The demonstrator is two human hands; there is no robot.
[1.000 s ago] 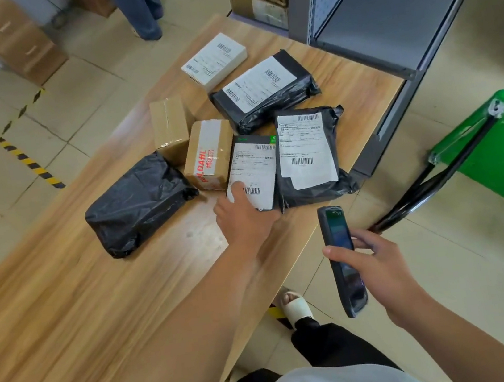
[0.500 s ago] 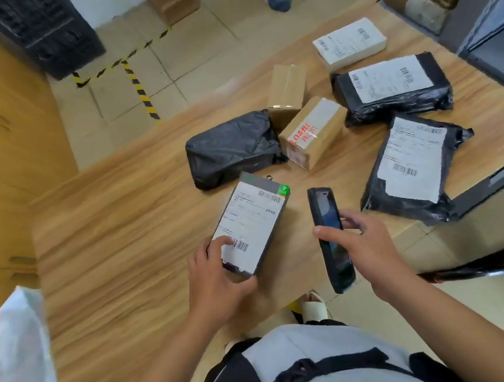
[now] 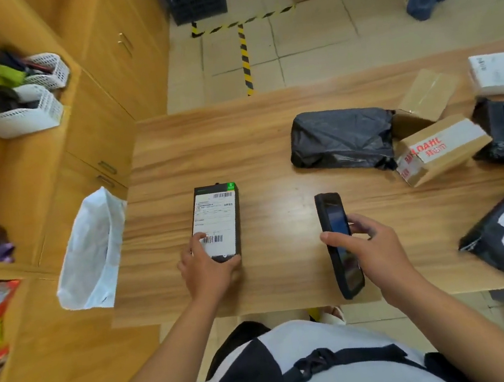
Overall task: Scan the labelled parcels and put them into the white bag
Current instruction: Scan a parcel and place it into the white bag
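The left hand [image 3: 205,270] grips the near end of a flat dark labelled parcel [image 3: 217,223] lying on the wooden table [image 3: 254,145], thumb on the label. The right hand [image 3: 374,249] is closed around a handheld scanner [image 3: 339,243], held just beside the parcel. The white bag [image 3: 91,252] hangs open at the table's left edge. More parcels, possibly five, lie far right [image 3: 342,139]

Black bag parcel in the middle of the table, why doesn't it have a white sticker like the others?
That does look odd. The black bag parcel shows only crumpled plastic on top, while the flat box under the left hand and the other parcels show white labels. Its label may be underneath; this view cannot tell.
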